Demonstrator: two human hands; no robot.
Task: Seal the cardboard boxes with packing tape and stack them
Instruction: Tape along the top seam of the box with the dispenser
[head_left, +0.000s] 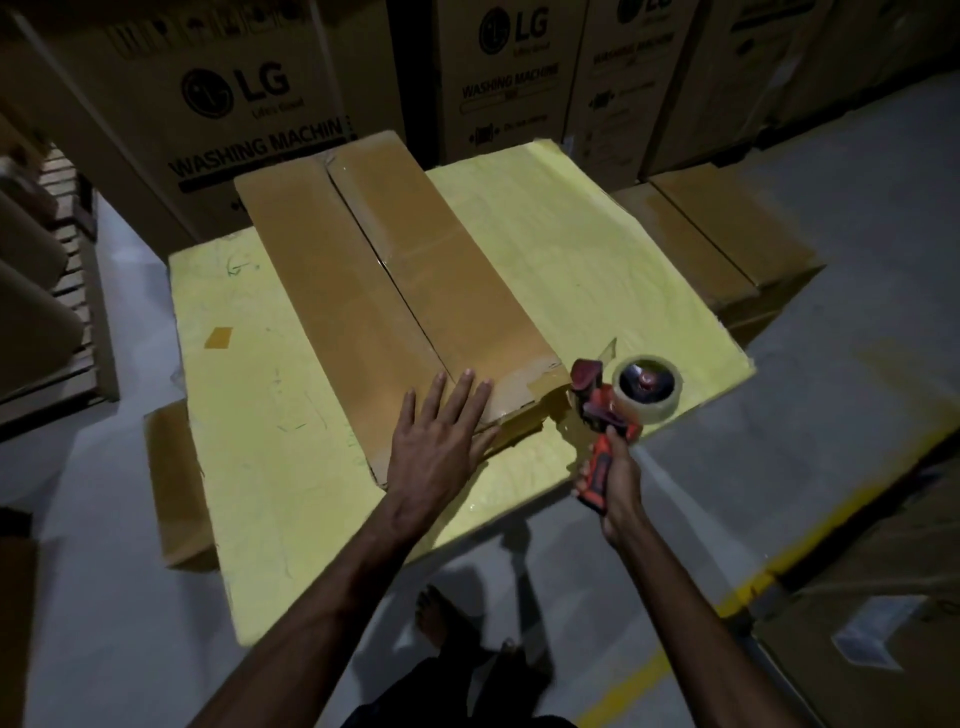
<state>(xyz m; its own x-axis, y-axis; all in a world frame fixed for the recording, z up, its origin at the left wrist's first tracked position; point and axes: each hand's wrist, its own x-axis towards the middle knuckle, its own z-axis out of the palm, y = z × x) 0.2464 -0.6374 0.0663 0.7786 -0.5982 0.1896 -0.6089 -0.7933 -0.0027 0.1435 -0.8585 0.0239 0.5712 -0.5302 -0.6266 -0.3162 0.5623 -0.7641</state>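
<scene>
The yellow-topped surface (597, 260) ends just by the right hand (615, 488), and its near edge crosses beneath the left forearm. To the right of that hand is bare grey floor (857, 364). Left of the left hand (441, 431) the yellow top lies open out to its edge. Ahead of both hands, tall printed cartons (234, 104) wall in the far side.

The long cardboard box (374, 291) lies slantwise, its near end under the left hand, which rests flat with straight, slightly spread fingers. Its flaps meet in a dark centre seam, and shiny tape wraps the near corner. The right hand grips the handle of the red tape dispenser (602, 410), which is just beside that corner.
</scene>
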